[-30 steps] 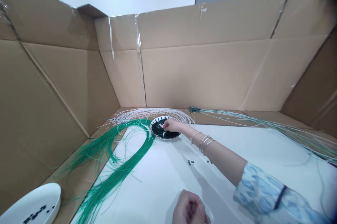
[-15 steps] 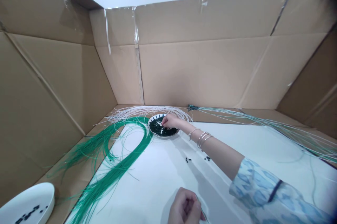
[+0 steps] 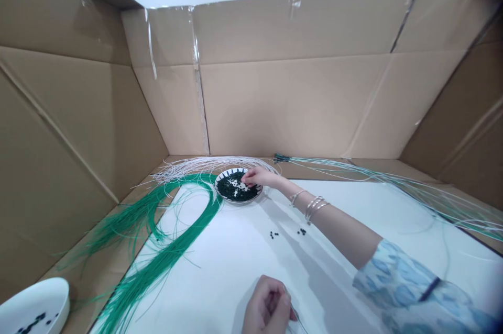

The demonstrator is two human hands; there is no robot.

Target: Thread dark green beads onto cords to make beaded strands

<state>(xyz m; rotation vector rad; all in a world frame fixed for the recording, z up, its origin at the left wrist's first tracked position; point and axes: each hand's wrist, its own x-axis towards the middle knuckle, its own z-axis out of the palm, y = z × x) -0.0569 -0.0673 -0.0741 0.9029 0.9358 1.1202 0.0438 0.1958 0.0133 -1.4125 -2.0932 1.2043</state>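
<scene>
My right hand (image 3: 259,177) reaches over a shallow plate (image 3: 224,174) with a dark-striped rim. Its fingertips are pinched together above the right part of the plate; whatever they hold, if anything, is too small to tell. Small dark beads (image 3: 228,186) cover most of the plate, with its pale bottom showing in the middle. At the bottom of the view, my left hand (image 3: 268,307) is closed on a thin strand (image 3: 297,317) that trails down to the right. Between the hands, two small groups of dark beads (image 3: 274,234) lie on the white board (image 3: 220,271).
A bundle of green strands (image 3: 184,237) loops over the board's left side. White strands (image 3: 188,167) lie behind the plate, and a tied pale-green bundle (image 3: 334,161) stretches right. A white bowl (image 3: 58,297) holds dark pieces at lower left. Cardboard walls (image 3: 294,103) surround the board.
The view has shifted slightly, moving the scene a little left. My right fingertips have moved slightly right over the plate, still pinched. The left hand keeps its hold on the strand.
</scene>
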